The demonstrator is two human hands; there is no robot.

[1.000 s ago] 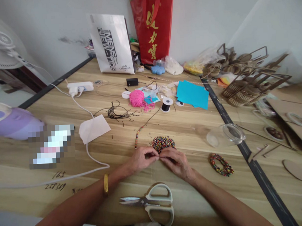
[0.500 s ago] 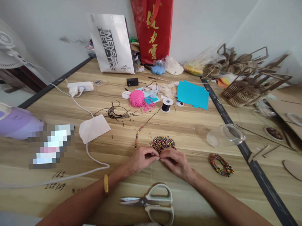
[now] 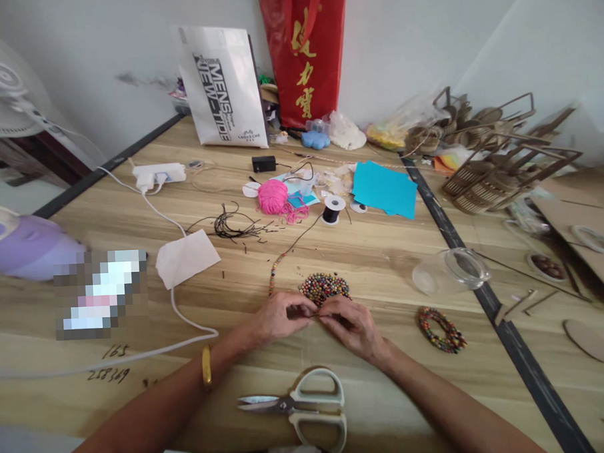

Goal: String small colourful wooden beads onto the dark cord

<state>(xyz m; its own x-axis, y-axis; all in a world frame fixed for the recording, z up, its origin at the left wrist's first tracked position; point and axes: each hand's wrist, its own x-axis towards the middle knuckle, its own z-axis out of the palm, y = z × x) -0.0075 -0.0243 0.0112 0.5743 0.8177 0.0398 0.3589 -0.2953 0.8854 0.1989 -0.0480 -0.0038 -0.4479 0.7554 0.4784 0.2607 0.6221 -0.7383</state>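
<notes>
Beads (image 3: 325, 287) sit at your twelve o'clock. Your left hand (image 3: 284, 316) pinches dark cord (image 3: 314, 315); your right hand (image 3: 355, 324) pinches something too small to tell. Keep the tip steady.

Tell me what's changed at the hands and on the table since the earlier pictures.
The left hand has eased slightly left, its fingertips drawing a little away from the right hand; a short dark bit, apparently cord, now shows between them. No grasp or release is visible. The right hand, bead pile, scissors and spool stay put.
</notes>
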